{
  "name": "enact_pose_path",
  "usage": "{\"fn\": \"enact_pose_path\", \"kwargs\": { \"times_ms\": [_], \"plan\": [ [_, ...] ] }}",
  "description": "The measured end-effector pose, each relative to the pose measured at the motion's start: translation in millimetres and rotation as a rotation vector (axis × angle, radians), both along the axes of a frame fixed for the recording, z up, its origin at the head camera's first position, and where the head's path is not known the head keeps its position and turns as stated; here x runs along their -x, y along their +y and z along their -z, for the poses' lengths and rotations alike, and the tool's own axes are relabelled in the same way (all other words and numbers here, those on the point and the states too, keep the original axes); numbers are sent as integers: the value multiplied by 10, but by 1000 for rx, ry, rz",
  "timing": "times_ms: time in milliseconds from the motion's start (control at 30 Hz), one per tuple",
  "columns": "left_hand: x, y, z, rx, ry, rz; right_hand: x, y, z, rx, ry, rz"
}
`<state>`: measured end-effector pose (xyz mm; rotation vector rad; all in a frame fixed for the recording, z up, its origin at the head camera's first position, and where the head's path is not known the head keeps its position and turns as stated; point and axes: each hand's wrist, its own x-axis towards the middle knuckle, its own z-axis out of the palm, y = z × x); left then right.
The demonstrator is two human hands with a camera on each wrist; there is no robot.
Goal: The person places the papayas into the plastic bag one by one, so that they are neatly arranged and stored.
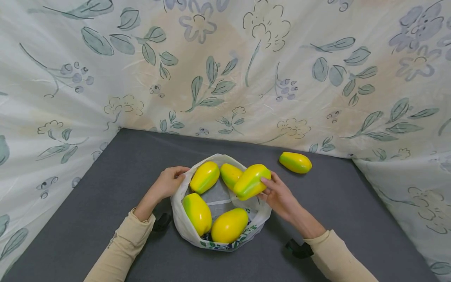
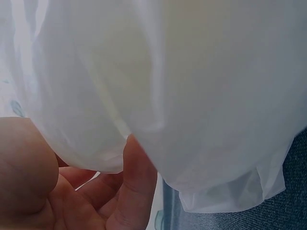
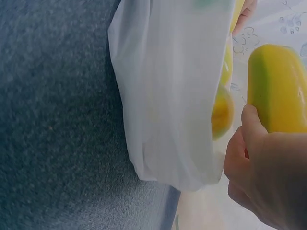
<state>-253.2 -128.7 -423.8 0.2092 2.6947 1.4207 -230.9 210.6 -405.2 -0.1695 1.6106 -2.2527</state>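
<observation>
A white plastic bag stands with its mouth wide, holding several yellow-green papayas, such as one at its front and one at its left. My left hand pinches the bag's left rim; in the left wrist view the thumb and fingers lie around the thin plastic. Over the right part of the mouth, my right hand grips another papaya by its end. That papaya partly hides one behind it. In the right wrist view, the held papaya is beside the bag's opening.
One more papaya lies on the dark grey tabletop, behind and right of the bag. A floral cloth hangs along the back and both sides. Dark wrist cameras sit below the sleeves.
</observation>
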Motion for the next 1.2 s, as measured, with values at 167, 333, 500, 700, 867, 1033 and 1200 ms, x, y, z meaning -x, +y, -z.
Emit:
{"fn": "enact_pose_path", "kwargs": {
  "times_ms": [167, 333, 500, 700, 867, 1033, 1200],
  "plan": [
    [2, -3, 1, 4, 11, 6, -16, -42, 6, 24, -28, 18],
    [0, -5, -1, 5, 14, 9, -34, -74, 23, 51, -61, 12],
    [-9, -3, -9, 0, 9, 8, -53, -111, 60, 22, -62, -13],
    [-20, -7, -6, -1, 8, 14, -66, -167, 119, 0, -83, -25],
    [-19, -7, 0, 1, 7, 14, -74, -197, 174, -34, -89, -39],
    [-15, -4, -2, 5, 17, 21, -88, -218, 208, -79, -70, -57],
    [-17, -4, -2, 3, 28, 24, -100, -227, 210, -96, -37, -78]
  ]
}}
